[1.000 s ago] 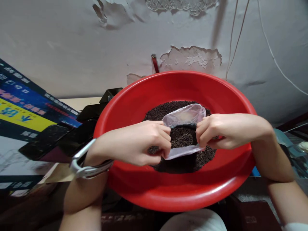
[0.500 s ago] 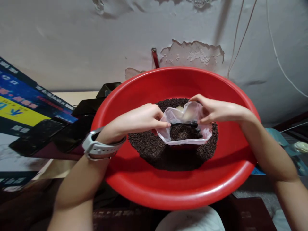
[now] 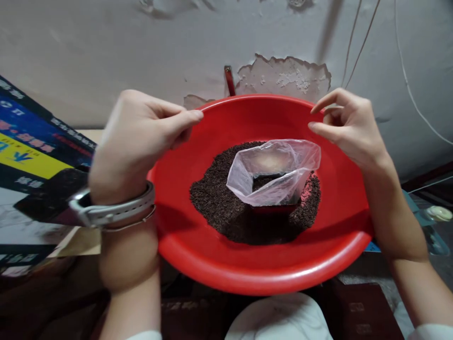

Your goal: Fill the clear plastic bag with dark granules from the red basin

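A wide red basin [image 3: 262, 276] holds a heap of dark loose granules [image 3: 219, 208]. A clear plastic bag [image 3: 272, 172] stands in the heap with its mouth open and some granules inside; neither hand touches it. My left hand [image 3: 141, 134] hovers over the basin's left rim, thumb and fingers pressed in a loose pinch with nothing in them. A grey watch [image 3: 109, 212] is on that wrist. My right hand [image 3: 348, 125] is raised over the right rim, fingers apart and holding nothing.
A printed blue and yellow box [image 3: 28, 151] and dark flat objects [image 3: 60, 198] lie at the left. Behind the basin is a peeling wall [image 3: 283, 75] with thin wires [image 3: 406, 80] at the right. A white rounded thing [image 3: 279, 321] sits below the basin.
Both hands let go of the bag's mouth and rose up and apart, left to the left rim, right to the right rim. The bag stayed standing open in the granules.
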A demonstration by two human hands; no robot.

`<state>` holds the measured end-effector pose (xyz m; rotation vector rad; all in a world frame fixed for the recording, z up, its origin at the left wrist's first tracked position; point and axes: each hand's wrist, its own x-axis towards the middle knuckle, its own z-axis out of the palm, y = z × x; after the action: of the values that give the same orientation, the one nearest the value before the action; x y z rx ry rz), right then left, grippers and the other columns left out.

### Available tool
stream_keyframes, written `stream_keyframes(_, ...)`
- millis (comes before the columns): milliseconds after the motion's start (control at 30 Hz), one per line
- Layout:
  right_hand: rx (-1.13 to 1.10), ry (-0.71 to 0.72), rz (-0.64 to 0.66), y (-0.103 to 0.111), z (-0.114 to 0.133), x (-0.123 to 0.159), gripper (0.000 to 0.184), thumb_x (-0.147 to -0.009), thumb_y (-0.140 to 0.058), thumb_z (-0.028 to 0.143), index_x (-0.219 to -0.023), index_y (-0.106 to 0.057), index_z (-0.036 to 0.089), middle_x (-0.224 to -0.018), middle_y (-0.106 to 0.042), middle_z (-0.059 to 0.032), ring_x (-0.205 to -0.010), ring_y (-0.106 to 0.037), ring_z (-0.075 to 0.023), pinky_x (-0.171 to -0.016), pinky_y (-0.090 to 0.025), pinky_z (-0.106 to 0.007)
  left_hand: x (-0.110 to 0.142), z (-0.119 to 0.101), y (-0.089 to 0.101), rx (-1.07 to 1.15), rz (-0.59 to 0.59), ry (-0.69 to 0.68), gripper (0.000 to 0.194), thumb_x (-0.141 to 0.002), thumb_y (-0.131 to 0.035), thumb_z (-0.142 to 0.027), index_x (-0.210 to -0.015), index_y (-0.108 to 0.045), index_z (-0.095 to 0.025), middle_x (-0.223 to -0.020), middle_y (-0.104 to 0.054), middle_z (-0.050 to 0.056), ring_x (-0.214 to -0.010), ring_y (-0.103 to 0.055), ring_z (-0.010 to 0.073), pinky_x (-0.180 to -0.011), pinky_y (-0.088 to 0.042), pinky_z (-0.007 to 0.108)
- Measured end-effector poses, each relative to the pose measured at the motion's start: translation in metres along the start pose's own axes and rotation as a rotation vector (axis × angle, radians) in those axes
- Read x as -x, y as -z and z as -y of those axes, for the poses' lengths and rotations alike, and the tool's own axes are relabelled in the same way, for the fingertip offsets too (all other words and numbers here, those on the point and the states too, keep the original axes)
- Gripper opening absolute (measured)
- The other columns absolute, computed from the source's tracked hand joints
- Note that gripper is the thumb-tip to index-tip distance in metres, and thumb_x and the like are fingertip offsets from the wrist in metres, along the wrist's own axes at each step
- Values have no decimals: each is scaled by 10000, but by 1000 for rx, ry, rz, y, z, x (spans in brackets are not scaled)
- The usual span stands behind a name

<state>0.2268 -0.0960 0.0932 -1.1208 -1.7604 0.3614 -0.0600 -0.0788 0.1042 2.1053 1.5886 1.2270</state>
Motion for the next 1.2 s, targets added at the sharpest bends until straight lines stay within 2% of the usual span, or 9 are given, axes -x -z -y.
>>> stream_keyframes(67, -65, 50, 5, 4, 7, 2, 148, -723, -657, 110, -830, -567, 157, -515, -371, 84, -465, -343, -33, -435, -235, -212, -8, 4, -13, -41, 78, -41, 406, -760, -545, -405, -489, -506, -106, -442, -317, -55, -463, -317, 33, -492, -244, 196)
stream_keyframes(133, -137, 75, 160, 5, 17, 6, 163, -739, -662, 149, -868, -562, 157, -542, -420, 84, -476, -385, -29, -439, -272, -196, -14, 6, -29, -102, 190, -95, 432, -801, -505, -430, -525, -547, -101, -461, -411, -38, -476, -372, 45, -529, -285, 208)
stream_keyframes(300, -235, 193, 1087, -32, 40, 27, 224, -840, -556, 204, -1056, -539, 146, -764, -603, 9, -669, -563, -75, -606, -460, -206, -21, 15, -62, -156, 504, -268, 372, -807, -507, -444, -652, -600, -119, -560, -513, -17, -549, -445, 86, -628, -345, 237)
stream_keyframes(367, -168, 251, 1296, -63, 41, 45, 262, -870, -480, 166, -1129, -519, 153, -938, -611, -46, -819, -580, -107, -728, -468, -237, -22, 20, -69, -118, 577, -364, 339, -807, -505, -404, -635, -587, -124, -536, -486, -30, -525, -406, 75, -610, -330, 229)
stream_keyframes(533, 118, 32, 1339, -155, 10, 101, 414, -916, -358, 256, -1291, -405, 85, -1222, -462, -188, -1084, -500, -234, -929, -399, -379, -26, 27, -72, -36, 545, -485, 371, -822, -473, -387, -566, -550, -131, -483, -412, -47, -493, -330, 64, -569, -290, 224)
stream_keyframes(633, 345, -228, 1143, -203, -17, 118, 468, -908, -364, 368, -1332, -378, 172, -1371, -326, -170, -1233, -368, -298, -988, -321, -473, -27, 30, -73, -3, 467, -487, 406, -846, -441, -412, -569, -543, -133, -491, -419, -43, -509, -346, 72, -559, -277, 227)
stream_keyframes(767, 483, -345, 973, -245, -34, 119, 493, -900, -351, 398, -1333, -360, 163, -1392, -282, -190, -1284, -258, -343, -971, -277, -572, -30, 36, -79, -31, 433, -497, 425, -860, -437, -419, -561, -539, -134, -489, -424, -40, -505, -345, 76, -557, -267, 238)
stream_keyframes(900, 529, -332, 921, -258, -35, 120, 477, -901, -334, 427, -1290, -411, 162, -1331, -376, -183, -1233, -330, -343, -925, -341, -553, -33, 41, -84, -51, 425, -496, 429, -870, -431, -416, -569, -553, -136, -495, -458, -35, -497, -356, 79, -569, -277, 244)
stream_keyframes(1200, 512, -197, 1065, -238, -30, 116, 413, -931, -267, 375, -1071, -586, 154, -1019, -642, -159, -924, -628, -268, -730, -478, -369, -33, 44, -87, -57, 409, -533, 449, -879, -410, -425, -567, -556, -137, -509, -505, -24, -484, -375, 80, -540, -269, 236)
